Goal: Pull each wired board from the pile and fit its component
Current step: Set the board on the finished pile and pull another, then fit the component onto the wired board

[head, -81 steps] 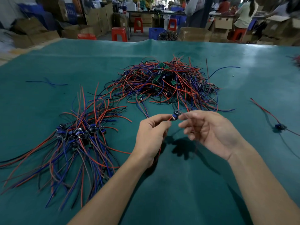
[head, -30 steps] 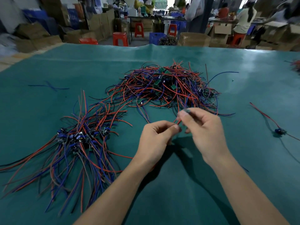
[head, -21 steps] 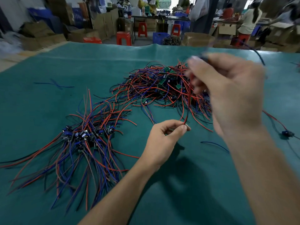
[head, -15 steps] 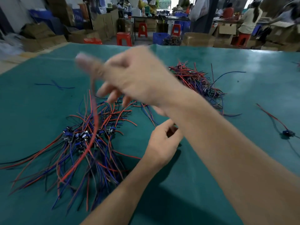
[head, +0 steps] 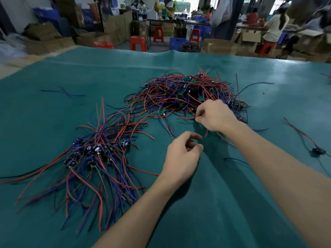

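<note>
We are pinching a red wire (head: pixel 186 118) with our right hand (head: pixel 215 116) at the near edge of the pile (head: pixel 182 92); our left hand (head: pixel 180 156) is hovering loosely curled, holding nothing, beside the finished bundle (head: pixel 95 153) on the green mat (head: pixel 71 76).

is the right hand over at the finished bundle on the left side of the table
No, the right hand reaches into the near edge of the tangled pile at the far middle, pinching a red wire there.

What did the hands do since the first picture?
The right hand carried the finished board left to the done bundle, let it go, then swung back and now pinches a red wire at the tangled pile. The left hand stayed near the middle, fingers curled.
</note>
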The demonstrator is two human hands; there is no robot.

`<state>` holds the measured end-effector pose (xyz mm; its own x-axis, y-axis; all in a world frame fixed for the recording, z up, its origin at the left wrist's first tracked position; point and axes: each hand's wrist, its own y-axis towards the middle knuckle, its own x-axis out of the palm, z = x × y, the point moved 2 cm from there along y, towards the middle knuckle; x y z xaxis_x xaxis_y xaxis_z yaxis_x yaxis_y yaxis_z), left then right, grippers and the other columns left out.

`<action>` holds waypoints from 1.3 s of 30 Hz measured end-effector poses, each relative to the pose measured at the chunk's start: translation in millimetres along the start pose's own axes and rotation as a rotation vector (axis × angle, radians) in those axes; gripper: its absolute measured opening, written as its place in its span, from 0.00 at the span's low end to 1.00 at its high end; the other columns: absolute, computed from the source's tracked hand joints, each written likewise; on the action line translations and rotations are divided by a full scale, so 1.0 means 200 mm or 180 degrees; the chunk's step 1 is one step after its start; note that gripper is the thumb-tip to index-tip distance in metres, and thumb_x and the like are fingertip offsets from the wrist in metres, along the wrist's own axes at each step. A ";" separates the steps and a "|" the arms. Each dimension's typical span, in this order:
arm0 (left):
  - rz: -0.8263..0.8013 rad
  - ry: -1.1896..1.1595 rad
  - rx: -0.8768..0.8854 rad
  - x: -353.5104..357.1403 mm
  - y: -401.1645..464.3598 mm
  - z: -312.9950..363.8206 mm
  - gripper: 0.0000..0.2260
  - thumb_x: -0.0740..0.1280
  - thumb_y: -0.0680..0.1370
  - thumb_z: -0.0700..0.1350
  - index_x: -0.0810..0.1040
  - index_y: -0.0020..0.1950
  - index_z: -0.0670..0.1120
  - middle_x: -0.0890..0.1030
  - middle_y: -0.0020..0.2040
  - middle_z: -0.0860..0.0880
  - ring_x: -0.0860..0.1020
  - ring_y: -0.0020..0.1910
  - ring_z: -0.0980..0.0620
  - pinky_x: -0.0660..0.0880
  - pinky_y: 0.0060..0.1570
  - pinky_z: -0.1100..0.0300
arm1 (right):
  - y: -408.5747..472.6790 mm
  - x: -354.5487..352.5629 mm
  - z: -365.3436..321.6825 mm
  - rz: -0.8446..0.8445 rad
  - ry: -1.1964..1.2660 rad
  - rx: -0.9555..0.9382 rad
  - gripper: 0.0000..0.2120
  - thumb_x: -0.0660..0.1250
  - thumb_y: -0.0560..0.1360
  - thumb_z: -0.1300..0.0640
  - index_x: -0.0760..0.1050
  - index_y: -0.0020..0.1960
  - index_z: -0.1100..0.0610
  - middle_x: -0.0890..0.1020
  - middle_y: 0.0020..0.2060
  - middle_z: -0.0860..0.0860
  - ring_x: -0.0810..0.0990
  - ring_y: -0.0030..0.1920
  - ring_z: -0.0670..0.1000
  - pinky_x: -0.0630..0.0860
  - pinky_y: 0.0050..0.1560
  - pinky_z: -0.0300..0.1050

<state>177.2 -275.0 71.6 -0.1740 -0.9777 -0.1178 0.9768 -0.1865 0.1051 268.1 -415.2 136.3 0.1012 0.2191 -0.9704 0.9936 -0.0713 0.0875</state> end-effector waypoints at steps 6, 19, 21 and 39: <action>0.0204 -0.0533 -0.0177 -0.01 0.01 0.00 0.11 0.58 0.85 0.41 0.78 0.49 0.46 0.81 0.37 0.46 0.76 0.32 0.53 0.74 0.33 0.62 | -0.31 -0.10 0.03 0.0278 0.2997 -0.0221 0.05 0.71 0.70 0.57 0.83 0.35 0.54 0.83 0.30 0.51 0.77 0.29 0.46 0.69 0.28 0.37; 0.0186 -0.1055 -0.0142 -0.03 0.00 0.01 0.07 0.68 0.79 0.34 0.78 0.50 0.46 0.84 0.34 0.51 0.79 0.31 0.57 0.76 0.36 0.65 | -0.65 0.11 -0.01 -0.1369 0.3344 -0.0564 0.05 0.67 0.67 0.62 0.82 0.38 0.62 0.82 0.31 0.57 0.76 0.26 0.49 0.67 0.24 0.38; 0.0244 -0.1029 -0.0095 -0.04 -0.01 0.01 0.07 0.70 0.78 0.34 0.79 0.51 0.45 0.84 0.35 0.50 0.78 0.33 0.54 0.76 0.37 0.62 | -0.62 0.10 0.04 -0.0853 0.3369 -0.0167 0.04 0.71 0.71 0.60 0.82 0.38 0.55 0.82 0.30 0.55 0.76 0.26 0.51 0.65 0.23 0.37; -0.0480 -0.0501 -0.0131 0.01 -0.04 0.03 0.03 0.74 0.76 0.38 0.83 0.43 0.43 0.82 0.30 0.47 0.77 0.27 0.58 0.73 0.31 0.67 | -0.58 0.09 0.10 0.0269 0.4674 0.0371 0.04 0.73 0.75 0.63 0.81 0.42 0.58 0.87 0.39 0.57 0.85 0.37 0.51 0.78 0.33 0.38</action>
<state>167.4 -275.5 77.2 -0.3326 -0.9427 0.0269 0.9420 -0.3308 0.0572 152.8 -422.6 103.6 0.1868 0.9730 0.1352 0.9800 -0.1942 0.0438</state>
